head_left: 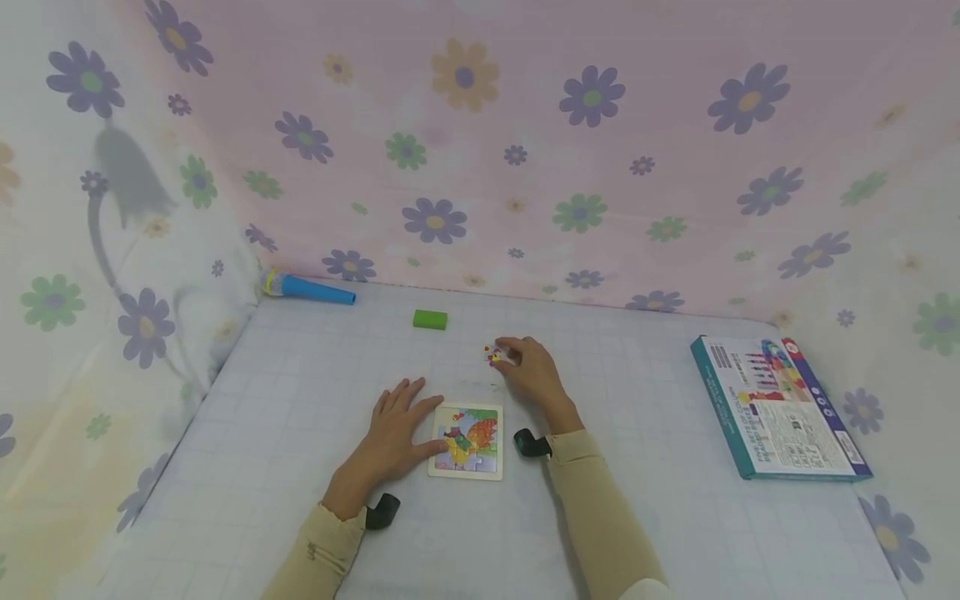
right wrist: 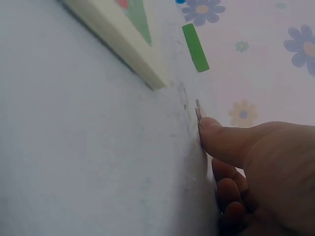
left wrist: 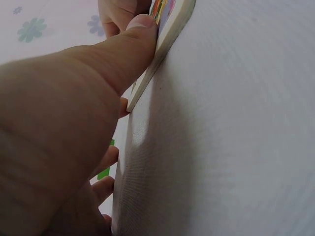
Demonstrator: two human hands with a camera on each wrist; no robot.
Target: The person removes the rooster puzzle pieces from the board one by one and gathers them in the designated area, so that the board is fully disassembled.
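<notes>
A small square jigsaw puzzle (head_left: 480, 454) with a pale border and a colourful cartoon picture lies flat on the table. My left hand (head_left: 396, 437) rests at its left side, fingers spread on the cloth. The left thumb (left wrist: 140, 39) lies over the puzzle's edge. Beyond the puzzle's upper right corner, my right hand (head_left: 536, 372) pinches a small printed puzzle piece (head_left: 492, 354) between thumb and fingers, close to the tabletop. From the right wrist the piece (right wrist: 199, 112) is seen edge-on, mostly covered by the thumb; its print is too small to read.
A green block (head_left: 430, 320) lies behind the puzzle. At the back left is a blue toy microphone (head_left: 311, 289). A flat printed box (head_left: 780, 408) lies on the right. Flowered cloth (head_left: 510, 183) hangs at the table's back and sides.
</notes>
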